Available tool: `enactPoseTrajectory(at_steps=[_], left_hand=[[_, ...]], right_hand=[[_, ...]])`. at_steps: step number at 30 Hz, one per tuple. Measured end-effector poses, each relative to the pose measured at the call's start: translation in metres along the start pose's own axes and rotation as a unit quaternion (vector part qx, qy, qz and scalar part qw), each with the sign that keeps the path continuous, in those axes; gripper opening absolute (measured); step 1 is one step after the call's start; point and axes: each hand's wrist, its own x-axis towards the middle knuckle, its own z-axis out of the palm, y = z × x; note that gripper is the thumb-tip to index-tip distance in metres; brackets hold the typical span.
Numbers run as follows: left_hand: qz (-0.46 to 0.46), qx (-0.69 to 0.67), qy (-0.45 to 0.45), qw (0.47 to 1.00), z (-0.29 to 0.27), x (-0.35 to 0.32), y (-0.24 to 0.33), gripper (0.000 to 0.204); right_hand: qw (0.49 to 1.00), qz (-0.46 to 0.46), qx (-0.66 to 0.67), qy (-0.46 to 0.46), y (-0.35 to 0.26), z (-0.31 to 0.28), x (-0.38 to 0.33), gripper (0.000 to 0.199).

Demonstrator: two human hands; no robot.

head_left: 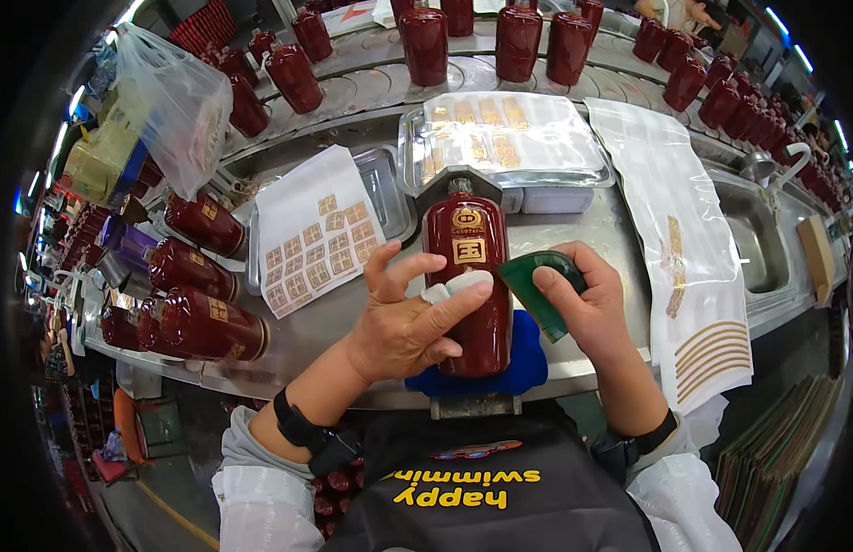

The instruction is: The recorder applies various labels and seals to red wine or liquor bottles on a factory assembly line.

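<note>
A dark red glazed bottle (pixel 470 276) lies on its back on a blue pad (pixel 521 368) in a metal cradle, neck pointing away from me. It carries a round gold emblem and a square gold label on its upper body. My left hand (pixel 410 317) rests on the bottle's left side, fingers spread, with white tape on two fingertips that press on the body. My right hand (pixel 587 299) sits just right of the bottle and grips a green plastic scraper (pixel 537 285), whose edge is near the bottle's side.
A white sheet of square gold labels (pixel 316 241) lies left of the bottle. A metal tray (pixel 417 166) holds clear label sheets (pixel 509 129). Finished red bottles (pixel 206 322) lie at left. More upright bottles (pixel 426 41) ride the curved conveyor behind. A long white backing strip (pixel 684 230) hangs at right.
</note>
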Motion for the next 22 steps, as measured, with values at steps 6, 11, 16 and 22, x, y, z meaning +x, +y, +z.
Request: enactPoseTrajectory(at_steps=[6,11,16,22], left_hand=[[-0.061,-0.038,0.048,0.996,0.001,0.014,-0.018,0.056],[-0.077,-0.040,0.087,0.992,0.003,0.004,-0.019,0.048],[-0.011,-0.008,0.056,0.998,-0.006,0.030,-0.027,0.041],[-0.060,-0.048,0.068,0.995,0.002,0.020,-0.025,0.037]], right_hand=[[0.999,-0.013,0.012,-0.036,-0.011,0.009,0.018,0.021],[0.999,0.041,0.021,0.022,0.007,0.001,0.018,0.018],[0.995,0.062,0.075,0.034,0.012,0.002,0.009,0.017],[0.999,0.036,0.025,-0.028,-0.005,-0.002,0.010,0.021]])
